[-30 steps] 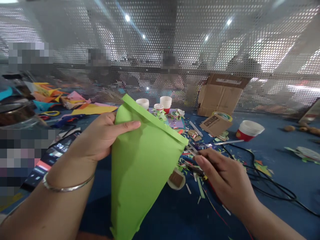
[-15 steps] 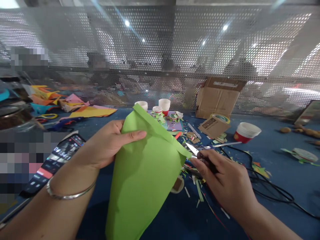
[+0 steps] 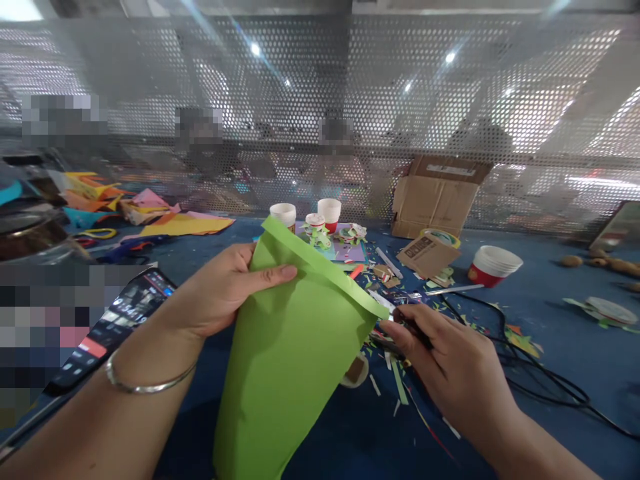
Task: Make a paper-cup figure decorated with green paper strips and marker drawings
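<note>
A large sheet of green paper (image 3: 295, 347) hangs in the middle, with a folded strip along its upper edge. My left hand (image 3: 230, 287) grips its upper left side, thumb on the front and fingers behind. In my right hand (image 3: 445, 360) is a small knife (image 3: 380, 301) with a pale pointed blade and a dark handle mostly hidden by my fingers. The blade lies at the right end of the folded strip, partly covered by the paper. My right thumb is close to the strip's tip; whether it touches the paper I cannot tell.
Paper scraps (image 3: 395, 373) litter the blue table behind the sheet. Paper cups (image 3: 493, 265), a cardboard box (image 3: 435, 193) and a black cable (image 3: 545, 393) lie beyond my right hand. A phone (image 3: 115, 320) is by my left forearm; coloured paper (image 3: 190, 225) lies behind it.
The paper's folded strip has turned slightly and shifted right, and it now covers more of the knife blade. My left hand has moved a little to the right with the sheet.
</note>
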`<state>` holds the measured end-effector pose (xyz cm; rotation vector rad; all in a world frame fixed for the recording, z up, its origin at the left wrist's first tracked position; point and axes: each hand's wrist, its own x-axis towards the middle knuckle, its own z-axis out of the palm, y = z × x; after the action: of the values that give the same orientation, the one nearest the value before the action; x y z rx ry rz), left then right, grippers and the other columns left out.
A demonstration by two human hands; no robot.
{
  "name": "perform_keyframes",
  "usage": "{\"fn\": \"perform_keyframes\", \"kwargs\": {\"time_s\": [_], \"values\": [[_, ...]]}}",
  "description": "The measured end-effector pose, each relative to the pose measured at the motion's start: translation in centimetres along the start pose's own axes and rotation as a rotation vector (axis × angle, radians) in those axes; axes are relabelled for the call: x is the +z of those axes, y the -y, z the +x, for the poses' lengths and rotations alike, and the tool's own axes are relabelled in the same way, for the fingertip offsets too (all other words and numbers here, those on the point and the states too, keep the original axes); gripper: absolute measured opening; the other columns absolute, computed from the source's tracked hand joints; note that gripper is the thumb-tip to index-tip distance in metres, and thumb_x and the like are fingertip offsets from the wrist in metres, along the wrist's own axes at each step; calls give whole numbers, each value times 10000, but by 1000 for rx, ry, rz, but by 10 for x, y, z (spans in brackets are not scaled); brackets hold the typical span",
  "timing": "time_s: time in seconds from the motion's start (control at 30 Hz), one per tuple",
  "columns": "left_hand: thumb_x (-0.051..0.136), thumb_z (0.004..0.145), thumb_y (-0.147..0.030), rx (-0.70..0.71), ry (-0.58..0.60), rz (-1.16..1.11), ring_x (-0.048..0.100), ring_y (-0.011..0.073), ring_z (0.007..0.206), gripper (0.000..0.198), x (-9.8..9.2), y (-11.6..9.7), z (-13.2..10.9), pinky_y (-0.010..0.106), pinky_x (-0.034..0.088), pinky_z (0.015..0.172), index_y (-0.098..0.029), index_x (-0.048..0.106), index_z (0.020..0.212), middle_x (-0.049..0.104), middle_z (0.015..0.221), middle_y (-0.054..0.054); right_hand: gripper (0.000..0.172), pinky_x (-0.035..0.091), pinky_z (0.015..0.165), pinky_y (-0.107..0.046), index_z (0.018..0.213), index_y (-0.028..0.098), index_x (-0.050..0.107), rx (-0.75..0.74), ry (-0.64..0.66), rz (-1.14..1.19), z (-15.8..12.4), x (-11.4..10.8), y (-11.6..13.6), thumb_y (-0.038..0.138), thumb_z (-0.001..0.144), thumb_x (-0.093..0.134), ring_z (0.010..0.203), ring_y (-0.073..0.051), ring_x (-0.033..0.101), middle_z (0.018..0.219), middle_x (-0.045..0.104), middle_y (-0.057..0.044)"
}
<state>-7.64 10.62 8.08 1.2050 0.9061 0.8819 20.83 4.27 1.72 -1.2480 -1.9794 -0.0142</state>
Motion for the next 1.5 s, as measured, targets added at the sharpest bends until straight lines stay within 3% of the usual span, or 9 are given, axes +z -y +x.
{"fn": "perform_keyframes", "kwargs": {"time_s": [0.67,0.87,1.1,1.5], "values": [[830,829,-256,-18,23,-4,782,176,724,125,0,1,2,258,637,685,-199,819,940,834,947,54,250,433,583,-244,936,172,664,-78,-65,-85,3,-5,8,359,1055,548,604,-135,692,733,725,-12],[853,806,-249,-2,5,-11,773,164,670,185,4,1,2,241,631,668,-183,813,975,828,835,49,254,422,583,-247,933,173,672,-73,-70,-118,2,-3,7,359,1055,550,589,-127,679,715,712,0],[874,785,-300,9,-28,91,783,179,678,282,0,4,4,257,645,687,-175,802,1028,830,865,59,287,409,563,-237,913,167,674,-116,-109,-120,1,0,5,375,1058,540,557,-112,654,684,685,12],[839,829,-274,-52,12,36,795,191,749,192,5,2,2,260,657,691,-160,800,980,832,944,61,307,374,543,-240,849,178,640,-113,-95,-106,3,-2,7,356,1067,516,499,-99,574,609,594,38]]}}
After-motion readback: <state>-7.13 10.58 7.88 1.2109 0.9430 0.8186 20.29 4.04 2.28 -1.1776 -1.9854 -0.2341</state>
